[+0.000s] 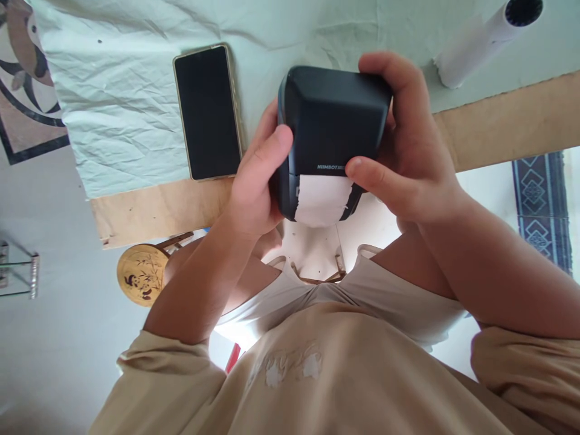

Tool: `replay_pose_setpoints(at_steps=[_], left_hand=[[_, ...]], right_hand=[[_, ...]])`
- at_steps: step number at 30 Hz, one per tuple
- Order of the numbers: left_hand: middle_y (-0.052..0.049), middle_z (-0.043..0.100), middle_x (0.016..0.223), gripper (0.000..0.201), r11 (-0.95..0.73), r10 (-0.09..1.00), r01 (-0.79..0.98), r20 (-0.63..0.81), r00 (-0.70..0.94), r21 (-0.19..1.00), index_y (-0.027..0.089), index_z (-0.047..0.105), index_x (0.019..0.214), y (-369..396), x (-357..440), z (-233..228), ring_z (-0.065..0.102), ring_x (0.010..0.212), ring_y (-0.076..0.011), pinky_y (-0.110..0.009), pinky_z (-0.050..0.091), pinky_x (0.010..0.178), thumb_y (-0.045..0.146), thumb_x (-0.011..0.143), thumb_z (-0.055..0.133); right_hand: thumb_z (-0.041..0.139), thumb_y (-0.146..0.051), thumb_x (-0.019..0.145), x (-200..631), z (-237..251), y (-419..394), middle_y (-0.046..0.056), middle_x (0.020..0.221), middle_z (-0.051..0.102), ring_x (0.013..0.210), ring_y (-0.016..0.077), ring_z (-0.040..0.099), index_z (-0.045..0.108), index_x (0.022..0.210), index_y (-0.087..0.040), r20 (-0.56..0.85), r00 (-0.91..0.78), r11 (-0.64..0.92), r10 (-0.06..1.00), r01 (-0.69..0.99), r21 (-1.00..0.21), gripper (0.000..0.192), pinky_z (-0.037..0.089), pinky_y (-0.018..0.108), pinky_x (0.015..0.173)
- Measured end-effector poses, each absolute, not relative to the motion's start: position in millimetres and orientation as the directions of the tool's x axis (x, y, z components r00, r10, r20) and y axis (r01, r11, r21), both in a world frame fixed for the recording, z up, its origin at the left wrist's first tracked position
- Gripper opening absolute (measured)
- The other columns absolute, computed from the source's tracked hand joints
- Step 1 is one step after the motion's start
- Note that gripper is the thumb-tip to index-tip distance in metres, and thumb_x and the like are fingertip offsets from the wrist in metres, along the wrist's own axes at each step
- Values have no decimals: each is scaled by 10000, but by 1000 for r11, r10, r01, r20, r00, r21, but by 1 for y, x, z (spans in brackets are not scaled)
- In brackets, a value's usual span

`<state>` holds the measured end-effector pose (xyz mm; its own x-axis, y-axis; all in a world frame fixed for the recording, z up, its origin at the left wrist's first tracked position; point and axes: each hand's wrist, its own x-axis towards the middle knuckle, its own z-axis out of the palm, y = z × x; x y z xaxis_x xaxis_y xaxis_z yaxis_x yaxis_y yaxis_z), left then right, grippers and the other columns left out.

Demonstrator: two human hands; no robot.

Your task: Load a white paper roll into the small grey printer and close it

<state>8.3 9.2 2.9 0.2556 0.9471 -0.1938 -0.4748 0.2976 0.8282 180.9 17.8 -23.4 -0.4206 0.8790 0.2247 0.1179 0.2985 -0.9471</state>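
Observation:
Both my hands hold a small dark label printer (333, 127) above the near edge of the table. My left hand (256, 181) grips its left side with the thumb pressed on the casing. My right hand (408, 151) wraps over its right side and top, thumb resting near the printed brand name. A strip of white label paper (324, 199) sticks out of the printer's slot toward me.
A black phone (207, 112) lies face up on the pale green cloth (113, 103) covering the wooden table (498, 127). A white paper roll (487, 36) lies at the far right. A round stool (141, 273) with a panda picture stands below on the floor.

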Motion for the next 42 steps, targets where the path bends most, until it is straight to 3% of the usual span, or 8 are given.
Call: replay_pose_setpoints(at_steps=[4,14,22,26,29,34,39,42], left_hand=[[-13,709,995,318,372,918,-500,-231,321,782,234,615,1115,12,5,4,564,1231,-244,-329,518,950,401,915,433],[-32,705,949,352,342,936,-419,-264,233,842,223,663,968,12,1,-10,543,1251,-246,-328,480,1010,442,924,392],[8,646,772,294,278,955,-561,-160,250,780,212,651,983,14,3,-6,592,736,-119,-229,489,719,157,931,366],[1,647,819,339,321,938,-591,-163,306,740,141,616,909,16,6,0,632,803,-92,-219,502,793,183,964,284],[-38,674,996,451,404,900,-574,-195,390,712,141,619,970,15,9,5,647,1042,-164,-295,513,927,383,978,238],[1,692,1017,414,310,937,-619,-124,326,722,171,660,865,11,16,6,581,1228,-225,-354,514,974,369,953,308],[-14,703,974,294,302,929,-606,-84,360,736,190,616,922,12,11,-1,589,1214,-207,-329,507,978,331,956,360],[-25,696,958,186,311,936,-588,-134,325,747,216,578,949,13,7,-3,603,1178,-188,-291,512,939,305,936,415]], right_hand=[[604,-346,813,180,-20,16,43,1196,451,784,77,485,241,1403,-299,229,-405,291,885,96,-952,694,475,209,642],[621,-357,822,179,-12,7,-13,1352,414,812,59,537,287,1400,-368,135,-328,175,935,96,-980,667,532,197,668],[691,-359,759,181,-10,11,-11,1483,267,955,99,552,273,1412,-354,192,-384,271,903,165,-948,776,553,210,714],[679,-461,748,182,-5,9,33,1378,364,1038,156,552,329,1404,-326,193,-317,294,929,312,-904,755,570,255,775],[687,-552,705,185,-7,11,78,1218,416,1147,207,484,398,1390,-272,244,-248,333,938,437,-835,795,561,258,761],[698,-610,665,192,-2,15,36,923,495,785,103,504,440,1370,-206,265,-255,358,930,459,-813,853,425,203,519],[572,-479,825,182,28,13,-49,1156,515,634,-25,526,505,1166,-238,377,-128,385,917,523,-761,423,365,169,500],[449,-451,908,177,37,14,-53,1084,531,744,15,620,458,1053,-252,454,-92,435,886,504,-746,246,452,180,566]])
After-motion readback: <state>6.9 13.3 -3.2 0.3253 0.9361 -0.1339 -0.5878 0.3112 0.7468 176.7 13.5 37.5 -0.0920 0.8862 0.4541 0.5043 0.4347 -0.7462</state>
